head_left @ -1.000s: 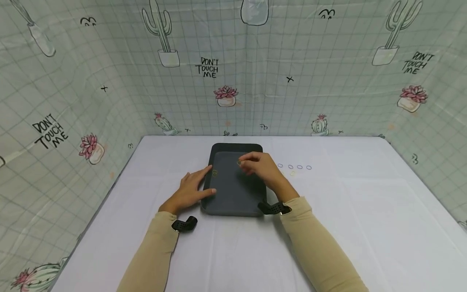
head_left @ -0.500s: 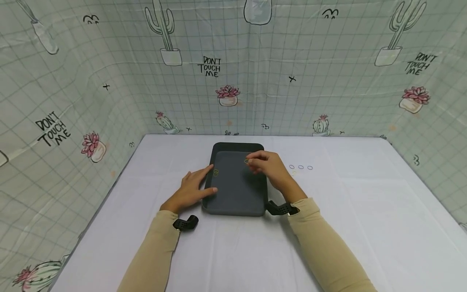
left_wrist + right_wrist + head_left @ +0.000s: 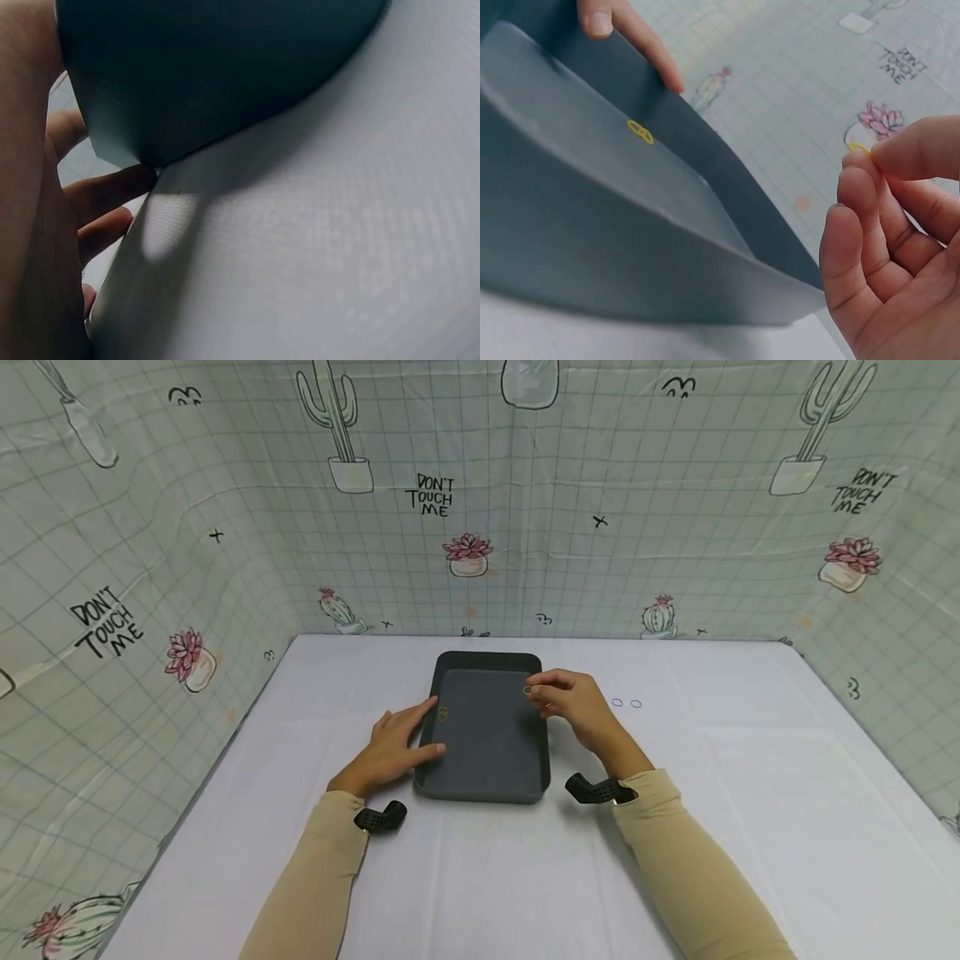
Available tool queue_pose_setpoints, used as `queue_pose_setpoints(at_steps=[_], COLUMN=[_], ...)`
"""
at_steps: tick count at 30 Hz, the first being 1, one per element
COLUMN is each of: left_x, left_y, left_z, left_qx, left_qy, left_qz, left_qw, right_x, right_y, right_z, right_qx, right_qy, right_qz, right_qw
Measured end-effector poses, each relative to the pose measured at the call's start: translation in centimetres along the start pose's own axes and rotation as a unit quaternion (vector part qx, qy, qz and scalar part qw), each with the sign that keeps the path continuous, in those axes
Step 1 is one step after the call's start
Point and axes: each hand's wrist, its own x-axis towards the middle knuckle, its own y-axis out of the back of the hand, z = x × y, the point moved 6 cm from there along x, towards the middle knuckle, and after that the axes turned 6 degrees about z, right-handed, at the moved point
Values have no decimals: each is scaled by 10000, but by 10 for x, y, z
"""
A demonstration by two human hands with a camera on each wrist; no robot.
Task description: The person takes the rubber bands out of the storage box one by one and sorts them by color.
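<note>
My right hand (image 3: 573,706) pinches a thin yellow ring (image 3: 859,148) between thumb and forefinger, over the right rim of a dark grey tray (image 3: 487,760). Inside the tray, near its left wall, lie overlapping yellow rings (image 3: 640,132). My left hand (image 3: 386,750) rests at the tray's left edge, fingers spread, thumb reaching over the rim. In the left wrist view, the fingers (image 3: 112,191) of that hand touch the tray's outer wall (image 3: 217,67).
Two thin bluish rings (image 3: 626,702) lie on the white-covered table (image 3: 750,793), right of my right hand. A patterned cloth (image 3: 555,577) with cactus drawings stands behind the table and along its sides.
My right hand has moved right, from over the tray's middle to its right rim, with the yellow ring still pinched. It now hides some rings on the table. My left hand stays in place.
</note>
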Motion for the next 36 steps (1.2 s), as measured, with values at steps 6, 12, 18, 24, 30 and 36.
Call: queue_pose_setpoints(at_steps=[6,12,18,24,30,36], left_x=[-1,0,1,1,0,-1], left_y=[1,0,-1,-1,1,0], left_z=[0,1,0,-1,1,2], left_qx=[-5,21,23,41,30,-9], left_qy=[36,6,-11,20,41,51], left_qz=[-48,-29,-15,-27,-29,-25], left_qw=[10000,10000,10000,10000,10000,10000], right_x=[-2,-4,-7,-9,-12,-16], right_y=[14,27,38,48,59,69], right_z=[2,2,3,2,3,6], right_qx=[82,166,266,331,531,371], right_qy=[-73,-129,-167,-129,-99,-123], right_qz=[170,337,399,422,496,568], right_qw=[9998,9992,9987,9985,9973,9976])
